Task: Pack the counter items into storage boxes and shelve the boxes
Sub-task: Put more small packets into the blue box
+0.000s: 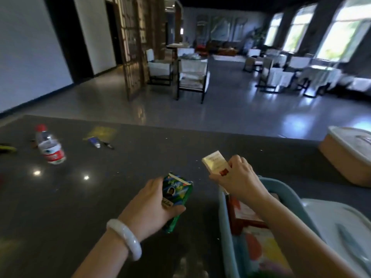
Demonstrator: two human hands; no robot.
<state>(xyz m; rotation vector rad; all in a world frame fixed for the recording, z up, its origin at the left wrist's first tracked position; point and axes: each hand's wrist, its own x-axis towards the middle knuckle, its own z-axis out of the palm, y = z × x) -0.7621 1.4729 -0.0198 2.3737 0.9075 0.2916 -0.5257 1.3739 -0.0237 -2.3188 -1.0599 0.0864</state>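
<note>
My left hand [149,205], with a white bangle on the wrist, grips a green packet [177,195] just above the dark counter [100,197]. My right hand [239,179] pinches a small white box with a red mark [213,162] over the far rim of a light blue storage box [281,187]. Inside that blue box lie a red-and-white carton [244,214] and other colourful packs. A white lid [339,223] lies to the right of it.
A water bottle with a red cap [50,146] stands at the counter's left. Near it lie a small tube [94,141], a dark pen-like item [108,145] and a yellow object [8,148]. A pink lidded box [349,155] sits at the right edge. Chairs and tables fill the room beyond.
</note>
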